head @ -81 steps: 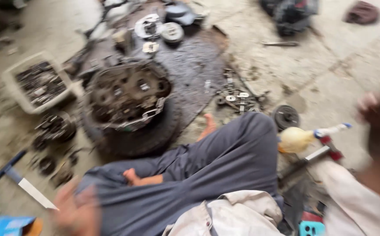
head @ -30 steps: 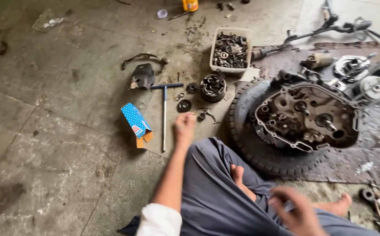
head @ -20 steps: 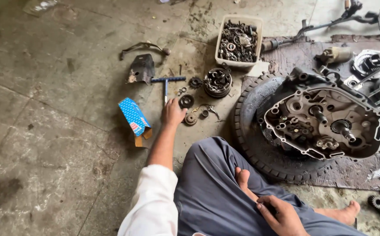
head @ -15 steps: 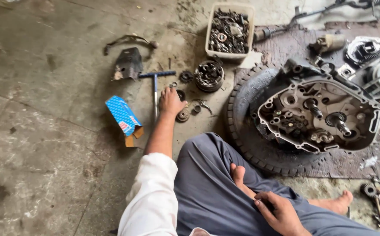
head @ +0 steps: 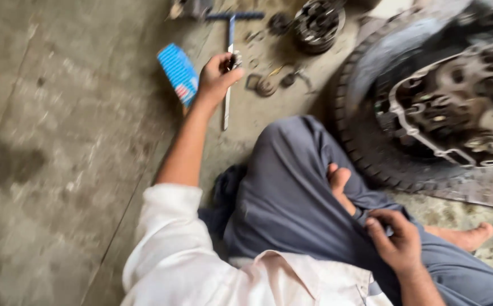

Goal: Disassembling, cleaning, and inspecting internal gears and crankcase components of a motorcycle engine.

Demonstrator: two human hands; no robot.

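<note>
1. The left hand (head: 215, 76) is seen stretched out over the stained grey concrete floor (head: 59, 141), its fingers curled shut around the shaft of a long metal T-handle wrench (head: 227, 85) with a blue crossbar.
2. The T-handle wrench lies on the floor well ahead of the person's knee, its crossbar at the far end near the top edge of the view and its free end pointing back toward the person.
3. A small blue cardboard box (head: 177, 72) is seen just beside the left hand, on its outer side.
4. Small dark round metal parts (head: 269, 85) are scattered on the floor just to the other side of the wrench.
5. The right hand (head: 396, 241) is rested on the grey trouser leg (head: 291, 192); its fingers are bent and pinch the cloth.
6. A black rubber tyre (head: 365, 141) holding an opened metal engine casing (head: 456, 107) is seen beside the bent leg.
</note>
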